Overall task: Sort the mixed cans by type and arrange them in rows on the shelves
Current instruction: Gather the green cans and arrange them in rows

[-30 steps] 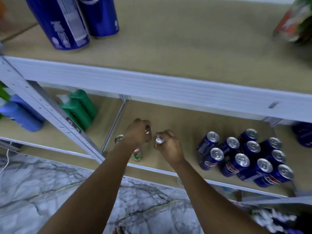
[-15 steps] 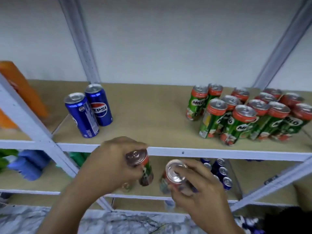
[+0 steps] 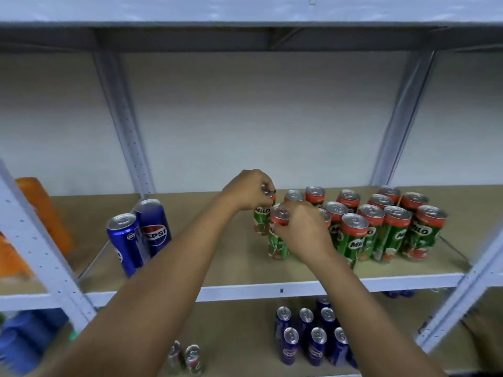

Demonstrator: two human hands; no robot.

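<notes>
Your left hand (image 3: 249, 190) grips the top of one Milo can (image 3: 261, 219), and your right hand (image 3: 300, 229) grips another Milo can (image 3: 277, 240) just in front of it, both upright on the middle shelf (image 3: 217, 257) beside the Milo cluster (image 3: 381, 227). Two Pepsi cans (image 3: 138, 235) stand well apart, leftward.

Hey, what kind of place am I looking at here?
Probably a stockroom or shop storage area: bare metal shelving against a plain wall, with grouped Milo cans and Pepsi cans being arranged by hand.
</notes>
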